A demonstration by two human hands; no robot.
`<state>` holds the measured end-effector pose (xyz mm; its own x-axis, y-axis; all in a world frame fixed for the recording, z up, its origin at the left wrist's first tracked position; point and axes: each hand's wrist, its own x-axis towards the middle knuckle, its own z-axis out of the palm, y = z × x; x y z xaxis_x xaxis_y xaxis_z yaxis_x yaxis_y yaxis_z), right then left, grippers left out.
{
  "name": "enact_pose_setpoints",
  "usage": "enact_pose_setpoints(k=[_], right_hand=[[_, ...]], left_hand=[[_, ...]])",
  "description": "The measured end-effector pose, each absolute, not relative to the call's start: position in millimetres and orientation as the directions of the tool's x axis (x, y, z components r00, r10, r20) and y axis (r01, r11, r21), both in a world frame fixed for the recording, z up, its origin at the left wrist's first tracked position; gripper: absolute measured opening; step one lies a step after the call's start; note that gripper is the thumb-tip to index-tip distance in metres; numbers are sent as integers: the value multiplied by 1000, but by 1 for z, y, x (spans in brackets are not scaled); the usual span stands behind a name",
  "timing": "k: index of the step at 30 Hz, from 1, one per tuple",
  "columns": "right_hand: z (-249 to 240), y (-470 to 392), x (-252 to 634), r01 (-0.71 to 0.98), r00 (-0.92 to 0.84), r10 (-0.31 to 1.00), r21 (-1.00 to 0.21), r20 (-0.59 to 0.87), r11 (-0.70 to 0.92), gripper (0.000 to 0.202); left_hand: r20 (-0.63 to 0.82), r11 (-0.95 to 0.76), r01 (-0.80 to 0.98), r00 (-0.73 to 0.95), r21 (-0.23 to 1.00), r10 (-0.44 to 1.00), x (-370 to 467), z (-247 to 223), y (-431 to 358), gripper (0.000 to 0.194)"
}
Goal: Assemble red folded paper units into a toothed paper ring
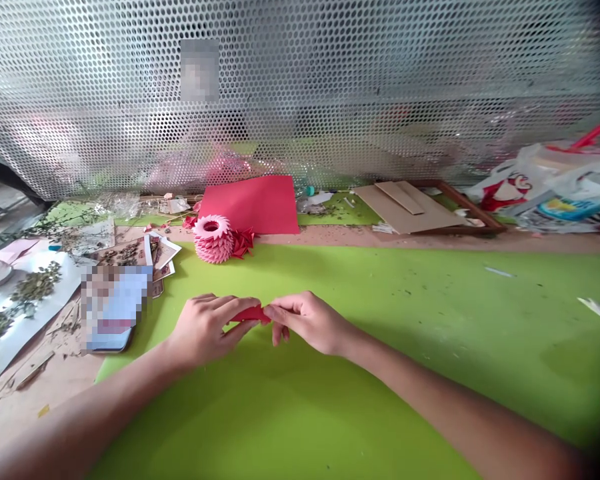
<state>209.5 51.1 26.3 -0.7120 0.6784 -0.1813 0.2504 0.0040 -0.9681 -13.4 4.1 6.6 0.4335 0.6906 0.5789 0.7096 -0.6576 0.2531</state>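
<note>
Between my two hands is a small piece of folded red paper point(249, 314), held just above the green mat point(290, 413). My left hand point(207, 327) has its fingers and thumb closed on the paper's left part. The thumb and forefinger of my right hand point(310, 321) pinch its right end, and the other fingers curl below. Beyond my hands stands a ring-shaped pink stack of folded paper pieces point(213, 240). Several red folded paper pieces point(243, 243) lie against its right side. Behind them lies a flat red paper sheet point(260, 203).
A phone point(115, 313) lies on the left, beside photo cards point(165, 252) and a white sheet with dried leaves point(35, 287). At the back right are brown boards point(405, 205), a wooden frame point(473, 207) and plastic bags point(555, 187). A perforated metal panel point(300, 87) closes the back.
</note>
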Motion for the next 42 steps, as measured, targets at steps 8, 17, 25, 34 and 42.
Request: enact_pose_setpoints(k=[8, 17, 25, 34, 42], right_hand=[[26, 80, 224, 334, -674, 727, -932, -133, 139, 52], [16, 158, 276, 655, -323, 946, -724, -7, 218, 68], [39, 187, 258, 899, -277, 961, -351, 11, 263, 51], [45, 154, 160, 732, -622, 757, -195, 203, 653, 17], [20, 150, 148, 622, -684, 673, -256, 282, 740, 17]], left_hand=[[459, -533, 789, 367, 306, 809, -11, 16, 5, 54], [322, -590, 730, 498, 345, 805, -9, 8, 8, 31], [303, -585, 731, 502, 352, 810, -9, 4, 10, 27], [308, -596, 730, 514, 333, 801, -9, 4, 11, 24], [296, -605, 721, 529, 338, 795, -10, 5, 11, 24]])
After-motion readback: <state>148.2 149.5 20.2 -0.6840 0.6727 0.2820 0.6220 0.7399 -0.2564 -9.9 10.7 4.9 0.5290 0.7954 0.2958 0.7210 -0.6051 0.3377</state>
